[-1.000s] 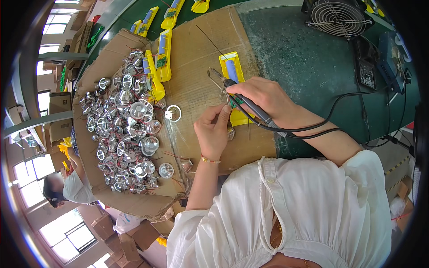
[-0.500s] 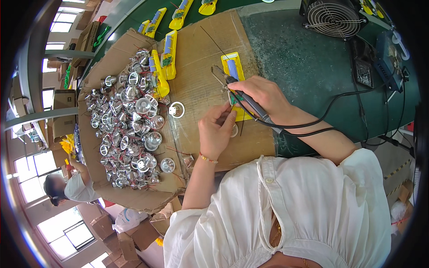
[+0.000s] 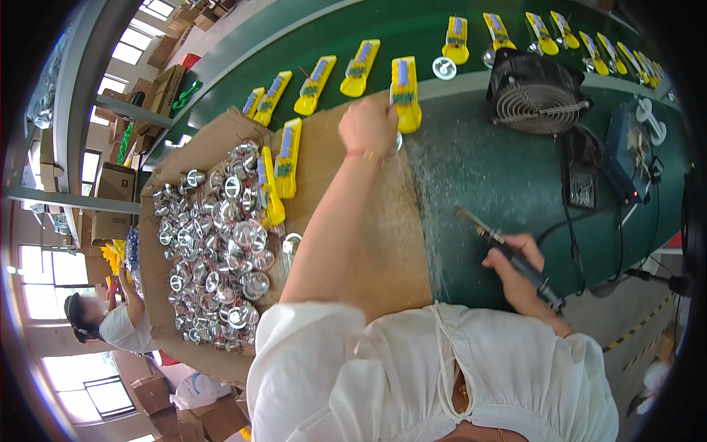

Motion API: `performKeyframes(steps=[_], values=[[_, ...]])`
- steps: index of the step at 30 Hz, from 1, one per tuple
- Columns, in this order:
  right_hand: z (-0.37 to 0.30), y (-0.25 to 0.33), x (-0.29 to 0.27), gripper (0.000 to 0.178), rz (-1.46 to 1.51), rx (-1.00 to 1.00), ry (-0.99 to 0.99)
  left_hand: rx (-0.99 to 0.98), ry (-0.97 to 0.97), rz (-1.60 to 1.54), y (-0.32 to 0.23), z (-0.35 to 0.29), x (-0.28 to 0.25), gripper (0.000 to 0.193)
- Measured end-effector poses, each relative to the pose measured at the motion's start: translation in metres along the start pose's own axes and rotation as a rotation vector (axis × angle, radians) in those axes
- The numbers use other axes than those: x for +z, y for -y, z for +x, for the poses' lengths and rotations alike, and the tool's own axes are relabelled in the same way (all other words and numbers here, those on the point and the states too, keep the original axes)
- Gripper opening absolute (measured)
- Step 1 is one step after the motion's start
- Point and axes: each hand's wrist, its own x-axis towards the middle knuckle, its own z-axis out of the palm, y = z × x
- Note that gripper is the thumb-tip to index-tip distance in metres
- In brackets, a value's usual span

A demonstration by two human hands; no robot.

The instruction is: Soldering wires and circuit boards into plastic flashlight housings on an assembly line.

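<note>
Hands apart: left hand [image 3: 368, 127] at a yellow shell [image 3: 407, 114], grip hidden; right hand [image 3: 518, 267] gripping an iron [image 3: 524, 269]. Some shells [image 3: 456, 40] have reflectors [image 3: 444, 68] alongside; others [image 3: 315, 85], at left, show none attached.

Bright windows [image 3: 77, 379] line the pale wall [image 3: 46, 337] at left, beyond a gray metal beam [image 3: 74, 200]; striped tape [image 3: 620, 340] crosses the floor [image 3: 613, 315] near the green counter [image 3: 501, 180].

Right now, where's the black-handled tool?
Head view, right of centre: the black-handled tool is in the right hand, at the near side of the green tabletop, right of the cardboard sheet and below the black fan.
</note>
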Motion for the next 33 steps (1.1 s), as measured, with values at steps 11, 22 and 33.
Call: performKeyframes(steps=[11, 22, 33], values=[[0.011, -0.026, -0.009, 0.025, 0.066, -0.141, 0.126, -0.156, 0.241, 0.146, 0.054, 0.093, 0.010, 0.051], [0.014, -0.016, -0.007, 0.024, 0.005, -0.015, 0.066, 0.105, 0.147, 0.258, 0.007, -0.176, -0.046, 0.044], [0.007, -0.029, -0.002, 0.023, -0.097, -0.237, 0.039, -0.396, -0.106, 0.471, 0.101, -0.315, -0.112, 0.046]])
